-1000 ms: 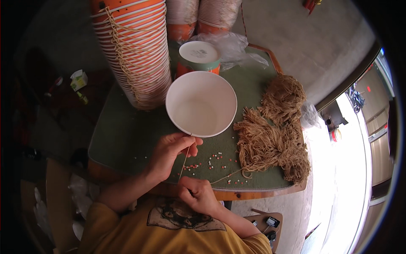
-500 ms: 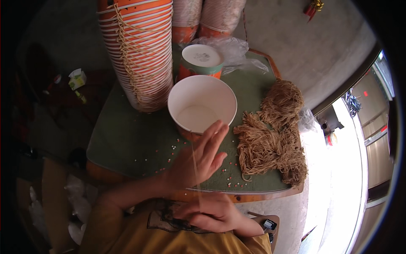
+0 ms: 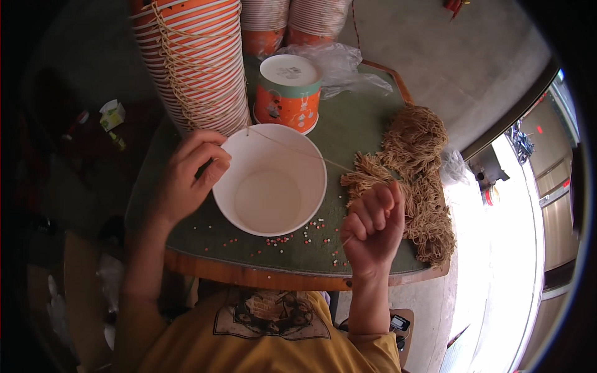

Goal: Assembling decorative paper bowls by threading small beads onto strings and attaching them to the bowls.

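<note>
A white-lined paper bucket (image 3: 269, 199) stands tilted near the table's front, its open mouth toward me. At its left rim my left hand (image 3: 194, 177) is closed with bent fingers, thumb and fingertips against the edge. A thin tan string (image 3: 298, 151) is attached at the bucket's far rim and stretches across the mouth to the right. My right hand (image 3: 376, 227), raised in a fist to the right of the bucket, grips that string. Beyond this hand lies a bundle of tan strings (image 3: 413, 146), spread over the table's right side.
Tall nested orange-and-white buckets (image 3: 199, 68), hung with string loops, stand at the left. An upturned orange bucket (image 3: 287, 105) and clear plastic wrap (image 3: 336, 65) sit at the back. Small white and red beads (image 3: 309, 233) lie scattered before me on the green tabletop (image 3: 168, 211).
My left hand moved left to the bucket's rim, and my right hand rose to the right, drawing the string across. The bucket shifted nearer and tipped toward me.
</note>
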Action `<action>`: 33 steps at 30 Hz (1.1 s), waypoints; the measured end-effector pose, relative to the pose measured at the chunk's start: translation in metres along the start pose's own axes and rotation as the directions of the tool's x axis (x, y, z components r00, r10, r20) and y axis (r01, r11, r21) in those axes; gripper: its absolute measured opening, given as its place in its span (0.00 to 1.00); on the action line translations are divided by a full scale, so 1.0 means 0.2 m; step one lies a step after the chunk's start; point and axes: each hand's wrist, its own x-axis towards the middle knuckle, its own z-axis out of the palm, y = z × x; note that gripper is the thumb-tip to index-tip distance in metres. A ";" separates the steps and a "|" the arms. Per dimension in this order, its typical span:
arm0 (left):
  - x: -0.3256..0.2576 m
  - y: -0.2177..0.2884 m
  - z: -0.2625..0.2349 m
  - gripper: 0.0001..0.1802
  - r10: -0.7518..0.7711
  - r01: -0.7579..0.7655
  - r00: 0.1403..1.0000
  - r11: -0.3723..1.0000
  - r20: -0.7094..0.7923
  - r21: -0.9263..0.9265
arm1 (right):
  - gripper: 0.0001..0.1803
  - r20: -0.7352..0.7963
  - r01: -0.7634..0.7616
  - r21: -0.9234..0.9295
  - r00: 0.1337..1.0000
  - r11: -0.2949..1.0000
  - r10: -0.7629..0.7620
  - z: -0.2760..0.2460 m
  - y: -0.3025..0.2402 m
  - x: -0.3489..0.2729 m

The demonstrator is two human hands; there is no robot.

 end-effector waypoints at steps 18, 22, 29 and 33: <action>-0.33 0.53 0.36 0.05 -0.146 0.285 0.929 0.867 0.339 -0.409 | 0.09 0.178 0.183 -0.983 0.907 -0.023 -0.382 -0.20 0.14 -0.14; -0.34 0.49 0.31 0.05 -0.142 0.282 0.900 0.911 0.413 -0.301 | 0.27 0.245 0.167 -0.876 0.962 -0.453 -0.120 -0.10 0.12 -0.25; -0.31 0.47 0.26 0.07 -0.144 0.239 0.896 0.954 0.421 -0.183 | 0.14 0.354 0.360 -0.778 0.928 -0.515 0.115 -0.17 0.17 -0.27; -0.28 0.50 0.18 0.11 -0.020 0.037 0.977 0.996 0.211 -0.081 | 0.09 0.384 0.325 -0.818 0.923 -0.475 -0.031 -0.17 0.19 -0.28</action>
